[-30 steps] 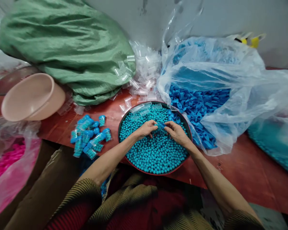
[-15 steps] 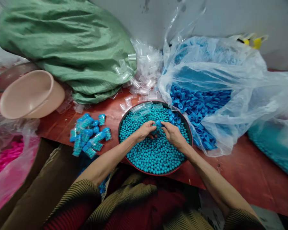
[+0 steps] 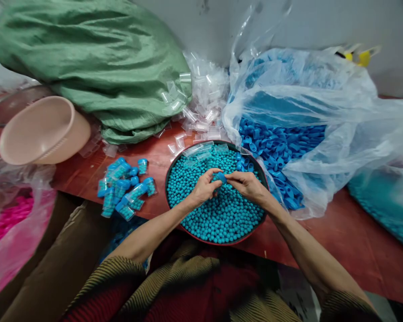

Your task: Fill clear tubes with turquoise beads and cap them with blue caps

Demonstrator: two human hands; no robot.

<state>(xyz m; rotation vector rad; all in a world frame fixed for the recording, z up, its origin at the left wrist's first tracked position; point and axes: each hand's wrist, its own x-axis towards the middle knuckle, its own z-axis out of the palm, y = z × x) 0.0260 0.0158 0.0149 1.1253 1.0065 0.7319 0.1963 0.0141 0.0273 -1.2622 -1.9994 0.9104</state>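
Above a round tray (image 3: pixel 167 183) filled with turquoise beads (image 3: pixel 218 219), my two hands meet. My left hand (image 3: pixel 204 187) is closed around a small container with a blue cap (image 3: pixel 220 177); its body is mostly hidden by the fingers. The thumb and fingertips of my right hand (image 3: pixel 247 184) pinch the cap's right edge. Clear plastic tubes (image 3: pixel 201 150) lie on the beads at the tray's far rim. Several loose blue caps (image 3: pixel 245 163) sit inside the tray at its upper right.
Filled, blue-capped tubes (image 3: pixel 122 185) are piled left of the tray. Behind stand a green sack (image 3: pixel 97 62) and a heap of clear tubes (image 3: pixel 208 96). A plastic bag (image 3: pixel 336 107) spills blue caps at right. A beige basin (image 3: pixel 43 134) and bagged pink pieces (image 3: pixel 10 219) are at left.
My right hand has shifted slightly right and turned more level, its fingertips now at the cap's edge. My left hand stays nearly in place, with the cap more upright facing me.
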